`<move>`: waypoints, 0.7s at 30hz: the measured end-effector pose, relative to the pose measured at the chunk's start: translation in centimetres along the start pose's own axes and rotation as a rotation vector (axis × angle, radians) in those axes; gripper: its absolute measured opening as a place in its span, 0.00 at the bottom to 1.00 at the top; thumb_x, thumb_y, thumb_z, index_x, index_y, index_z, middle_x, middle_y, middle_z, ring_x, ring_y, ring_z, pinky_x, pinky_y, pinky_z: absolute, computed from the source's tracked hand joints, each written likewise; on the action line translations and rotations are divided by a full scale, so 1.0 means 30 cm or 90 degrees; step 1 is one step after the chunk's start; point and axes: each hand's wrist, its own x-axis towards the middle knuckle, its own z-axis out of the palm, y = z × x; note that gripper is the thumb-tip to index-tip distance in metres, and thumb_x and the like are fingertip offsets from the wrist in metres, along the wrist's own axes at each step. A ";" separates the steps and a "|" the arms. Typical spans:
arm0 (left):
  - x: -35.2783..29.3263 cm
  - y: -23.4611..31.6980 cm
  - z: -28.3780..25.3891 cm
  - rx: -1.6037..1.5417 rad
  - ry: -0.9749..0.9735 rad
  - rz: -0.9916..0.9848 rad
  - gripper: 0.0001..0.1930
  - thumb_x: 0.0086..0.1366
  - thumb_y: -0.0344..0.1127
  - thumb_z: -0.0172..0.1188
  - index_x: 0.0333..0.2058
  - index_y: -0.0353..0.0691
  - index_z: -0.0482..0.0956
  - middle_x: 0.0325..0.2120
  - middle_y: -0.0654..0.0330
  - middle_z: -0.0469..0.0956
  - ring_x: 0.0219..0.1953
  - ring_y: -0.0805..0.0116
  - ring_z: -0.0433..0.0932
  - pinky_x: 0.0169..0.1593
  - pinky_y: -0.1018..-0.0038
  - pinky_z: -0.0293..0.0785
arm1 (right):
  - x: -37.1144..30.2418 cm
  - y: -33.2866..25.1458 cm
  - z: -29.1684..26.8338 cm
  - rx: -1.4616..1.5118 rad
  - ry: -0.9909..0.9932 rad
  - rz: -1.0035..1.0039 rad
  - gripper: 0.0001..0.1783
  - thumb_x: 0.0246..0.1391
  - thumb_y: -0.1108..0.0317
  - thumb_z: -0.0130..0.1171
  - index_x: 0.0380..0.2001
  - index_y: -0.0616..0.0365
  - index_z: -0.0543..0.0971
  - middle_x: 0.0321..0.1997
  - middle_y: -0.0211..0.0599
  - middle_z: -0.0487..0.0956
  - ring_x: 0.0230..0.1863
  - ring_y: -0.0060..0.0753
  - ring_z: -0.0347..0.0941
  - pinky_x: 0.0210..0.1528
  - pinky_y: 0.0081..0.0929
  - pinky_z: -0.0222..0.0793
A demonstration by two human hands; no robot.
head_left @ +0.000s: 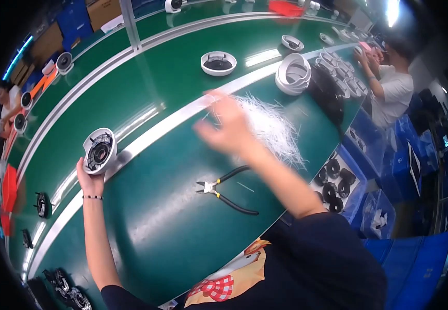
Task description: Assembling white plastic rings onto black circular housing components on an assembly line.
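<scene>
My left hand [93,178] holds a white round plastic housing [111,155] with a black ring-shaped part [100,151] inside, its open side tilted toward me, above the metal edge of the conveyor. My right hand [227,124] is blurred by motion over the bench, thumb and fingers apart, beside a loose pile of thin white plastic strips [275,132] that look like cable ties. I can make out nothing between its fingers. Below it lie diagonal cutters [211,187] with black handles, jaws apart. A single thin strip [245,186] rests between the handles.
On the green conveyor [157,67] sits another white housing [218,63] with a black inside. Stacked white rings [292,75] and a black bag [327,93] stand at the bench's far right. A blue bin [356,194] holds black round parts. Another person [389,77] works at the right.
</scene>
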 end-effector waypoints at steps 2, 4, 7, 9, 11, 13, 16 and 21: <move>0.143 0.001 -0.022 -0.001 -0.008 -0.023 0.22 0.63 0.45 0.38 0.49 0.36 0.64 0.47 0.54 0.68 0.49 0.61 0.68 0.53 0.64 0.63 | 0.069 0.232 -0.195 -0.207 0.016 0.213 0.18 0.35 0.62 0.62 0.31 0.60 0.76 0.36 0.45 0.75 0.35 0.42 0.72 0.39 0.31 0.68; 0.209 0.002 -0.026 0.073 0.063 0.014 0.20 0.64 0.45 0.39 0.48 0.36 0.64 0.45 0.55 0.69 0.47 0.62 0.69 0.51 0.62 0.65 | 0.110 0.412 -0.353 -0.407 0.102 0.241 0.14 0.37 0.61 0.59 0.28 0.59 0.78 0.29 0.45 0.77 0.34 0.44 0.73 0.38 0.31 0.68; 0.171 0.096 -0.080 0.250 0.102 0.103 0.18 0.65 0.43 0.41 0.45 0.35 0.67 0.43 0.56 0.70 0.44 0.66 0.71 0.47 0.68 0.68 | 0.212 0.550 -0.443 -0.498 0.001 0.384 0.26 0.38 0.50 0.59 0.39 0.56 0.76 0.36 0.47 0.77 0.40 0.47 0.72 0.45 0.37 0.66; 0.288 0.050 -0.214 0.500 0.153 0.307 0.21 0.64 0.43 0.42 0.48 0.34 0.67 0.45 0.53 0.71 0.49 0.64 0.68 0.53 0.71 0.62 | 0.200 0.735 -0.505 -0.655 -0.079 0.302 0.30 0.37 0.45 0.59 0.36 0.61 0.76 0.34 0.48 0.77 0.39 0.49 0.72 0.42 0.38 0.66; 0.281 0.049 -0.223 0.757 0.187 0.408 0.23 0.61 0.49 0.45 0.45 0.36 0.71 0.45 0.49 0.70 0.50 0.58 0.67 0.53 0.71 0.61 | 0.207 0.761 -0.525 -0.645 -0.238 0.393 0.27 0.38 0.47 0.59 0.29 0.64 0.77 0.34 0.52 0.76 0.38 0.51 0.72 0.38 0.40 0.67; 0.175 0.050 -0.052 0.680 0.284 0.392 0.23 0.59 0.49 0.46 0.41 0.35 0.73 0.40 0.49 0.73 0.45 0.55 0.71 0.49 0.68 0.64 | 0.135 1.001 -0.699 -0.694 -0.172 0.356 0.14 0.43 0.67 0.49 0.32 0.65 0.73 0.36 0.57 0.74 0.41 0.56 0.69 0.43 0.43 0.65; 0.137 0.195 -0.204 0.769 0.338 0.620 0.17 0.58 0.43 0.49 0.37 0.35 0.75 0.35 0.49 0.75 0.40 0.54 0.72 0.46 0.67 0.66 | 0.106 1.377 -0.887 -0.808 -0.175 0.291 0.11 0.45 0.69 0.45 0.31 0.62 0.71 0.34 0.55 0.73 0.39 0.56 0.69 0.40 0.45 0.65; -0.043 0.520 -0.676 0.830 0.667 0.529 0.16 0.56 0.42 0.47 0.36 0.36 0.75 0.34 0.50 0.75 0.42 0.53 0.70 0.45 0.64 0.65 | 0.360 1.195 -0.618 -0.808 -0.294 0.154 0.07 0.45 0.73 0.43 0.29 0.61 0.68 0.37 0.53 0.71 0.42 0.57 0.66 0.42 0.42 0.64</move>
